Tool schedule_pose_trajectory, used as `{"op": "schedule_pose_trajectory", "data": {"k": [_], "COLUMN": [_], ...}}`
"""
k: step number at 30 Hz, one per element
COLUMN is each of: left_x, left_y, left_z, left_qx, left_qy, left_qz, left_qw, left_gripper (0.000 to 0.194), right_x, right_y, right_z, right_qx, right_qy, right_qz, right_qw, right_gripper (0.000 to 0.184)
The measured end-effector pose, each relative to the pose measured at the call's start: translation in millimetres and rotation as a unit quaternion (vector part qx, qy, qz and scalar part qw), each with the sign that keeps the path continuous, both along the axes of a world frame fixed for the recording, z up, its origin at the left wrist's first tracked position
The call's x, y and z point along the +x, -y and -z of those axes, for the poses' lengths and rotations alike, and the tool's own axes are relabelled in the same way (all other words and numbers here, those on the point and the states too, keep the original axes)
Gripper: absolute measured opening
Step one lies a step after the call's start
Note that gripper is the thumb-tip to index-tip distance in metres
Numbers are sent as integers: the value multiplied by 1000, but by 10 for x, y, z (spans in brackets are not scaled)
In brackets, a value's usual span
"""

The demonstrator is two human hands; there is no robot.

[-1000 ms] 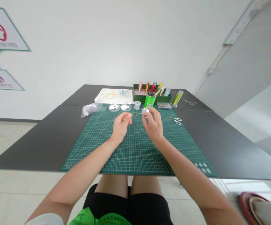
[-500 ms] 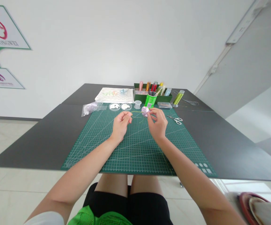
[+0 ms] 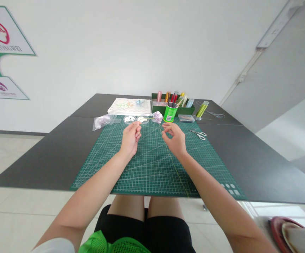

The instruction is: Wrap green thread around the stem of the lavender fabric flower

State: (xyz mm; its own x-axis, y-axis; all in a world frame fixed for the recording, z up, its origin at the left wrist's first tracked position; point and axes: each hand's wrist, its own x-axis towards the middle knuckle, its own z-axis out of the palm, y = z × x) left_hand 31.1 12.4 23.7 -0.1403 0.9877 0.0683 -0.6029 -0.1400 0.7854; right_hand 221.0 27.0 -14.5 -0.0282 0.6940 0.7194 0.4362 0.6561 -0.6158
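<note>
A pale purple flower (image 3: pixel 158 117) on a thin yellow-green stem (image 3: pixel 149 118) is held above the far part of the green cutting mat (image 3: pixel 147 165). My left hand (image 3: pixel 131 137) is closed, pinching the stem's end between thumb and fingers. To the right of it, my right hand (image 3: pixel 175 137) has its fingers curved and apart, just below the flower and not touching it. A fine yellow-green thread (image 3: pixel 177 173) runs from near the right fingertips down to the mat's front edge. Whether those fingers touch the thread is hard to see.
Behind the hands stand two dishes of white pieces (image 3: pixel 129 119), a green can of tools (image 3: pixel 170 113) and a dark green box with spools (image 3: pixel 186 110). Scissors (image 3: pixel 199 134) lie on the right. A plastic bag (image 3: pixel 103 121) and a white paper stack (image 3: pixel 128 107) are on the left.
The flower has moved up and left, away from my right fingers, which have come off it and spread. My left hand has shifted slightly left and up, still pinching the stem.
</note>
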Motion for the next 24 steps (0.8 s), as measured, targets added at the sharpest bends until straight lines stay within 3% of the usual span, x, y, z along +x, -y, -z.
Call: {"op": "schedule_pose_trajectory", "data": {"k": [6,11,14,16,19,24], "left_x": [-48,-80,-79,-63,-18,56], "left_y": [9,-1,-2,7,32,60], "left_z": [-63,-81,-55,-25,22,68], "left_qx": [-11,-2,10,23,44,59], "left_qy": [22,19,-1,-24,-69,-114], "left_qz": [1,-1,18,44,82,103], "left_qw": [1000,1000,1000,998,993,986], "left_gripper": [15,14,11,12,18,27], "right_x": [173,424,483,432,254,-10], "right_y": [-147,-224,-217,-195,-136,20], "right_z": [53,43,-5,-35,-59,-79], "right_qx": [-170,-248,-259,-225,-183,-276], "right_qy": [35,37,-20,-88,-180,-182], "right_qz": [-31,-87,-151,-176,-199,-296], "right_qw": [984,964,954,954,946,896], "right_gripper": [11,12,50,66,69,62]}}
